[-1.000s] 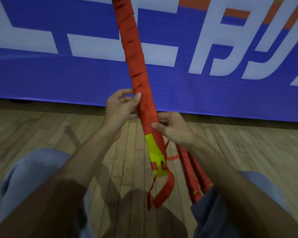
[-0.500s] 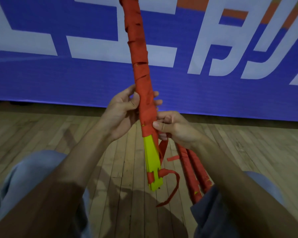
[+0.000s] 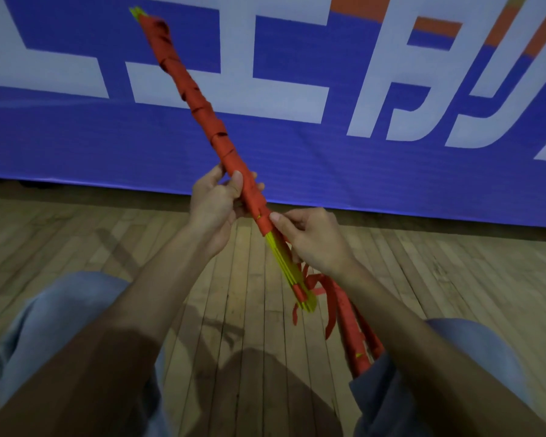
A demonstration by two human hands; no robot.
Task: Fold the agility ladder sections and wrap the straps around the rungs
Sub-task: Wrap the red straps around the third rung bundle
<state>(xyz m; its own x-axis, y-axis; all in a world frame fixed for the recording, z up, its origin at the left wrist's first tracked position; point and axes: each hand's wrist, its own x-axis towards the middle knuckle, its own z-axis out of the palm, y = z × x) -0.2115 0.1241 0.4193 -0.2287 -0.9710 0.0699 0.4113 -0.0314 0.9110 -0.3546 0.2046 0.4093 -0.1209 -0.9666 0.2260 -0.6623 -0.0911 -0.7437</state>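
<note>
My left hand (image 3: 213,203) grips the slanting rung bundle (image 3: 202,111) above the floor, my right hand (image 3: 312,241) pinches the strap (image 3: 264,223) at the wrap's edge, and I'd pull each turn taut down the bare yellow end (image 3: 286,266).

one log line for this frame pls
step: strap wrap | left hand: grips bundle | right hand: grips bundle at wrap edge | rungs: lower end bare | strap tails: loose

A blue banner (image 3: 76,146) fills the background, printed with large white characters (image 3: 234,89) and orange blocks (image 3: 438,29) near its upper right. Below its bottom edge lies a wooden plank floor (image 3: 60,234), boards running toward the banner, crossed by dim shadows (image 3: 117,247)
</note>
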